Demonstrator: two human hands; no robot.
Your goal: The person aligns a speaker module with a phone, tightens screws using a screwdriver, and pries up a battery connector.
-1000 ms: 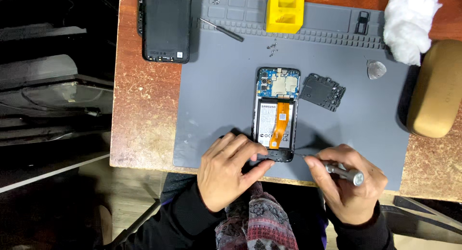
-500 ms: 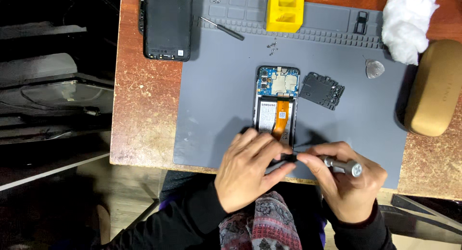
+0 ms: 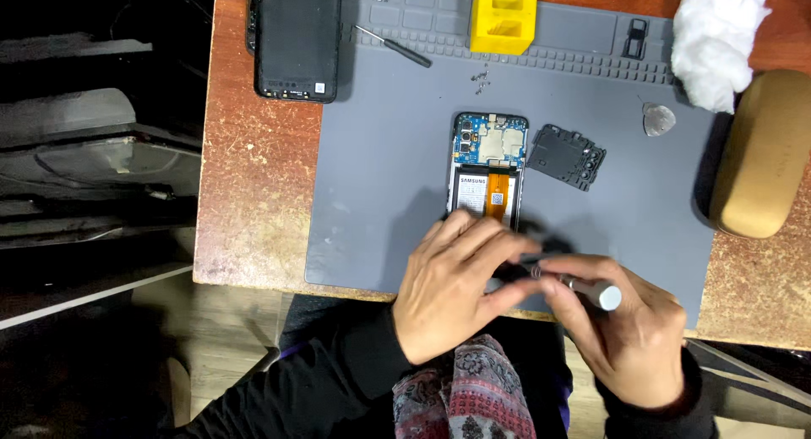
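An opened phone [image 3: 488, 170] lies face down on the grey work mat [image 3: 372, 169], its circuit board and battery bare, its lower end hidden under the person's fingers. The left hand [image 3: 452, 283] is spread loosely over that lower end, fingertips pressing on it. The right hand [image 3: 629, 329] is closed around a small screwdriver [image 3: 583, 289] with a silver handle, held almost flat, its tip pointing toward the left fingertips at the phone's bottom edge. Just right of the phone sits a dark plastic cover piece [image 3: 568, 156], with a guitar-pick-shaped opener [image 3: 659, 119] further right. Toward the far edge are a yellow block [image 3: 503, 16], loose screws [image 3: 481, 80], a second screwdriver [image 3: 395, 47], a black back cover [image 3: 297, 38], white cotton [image 3: 718, 38] and a tan case [image 3: 764, 152].
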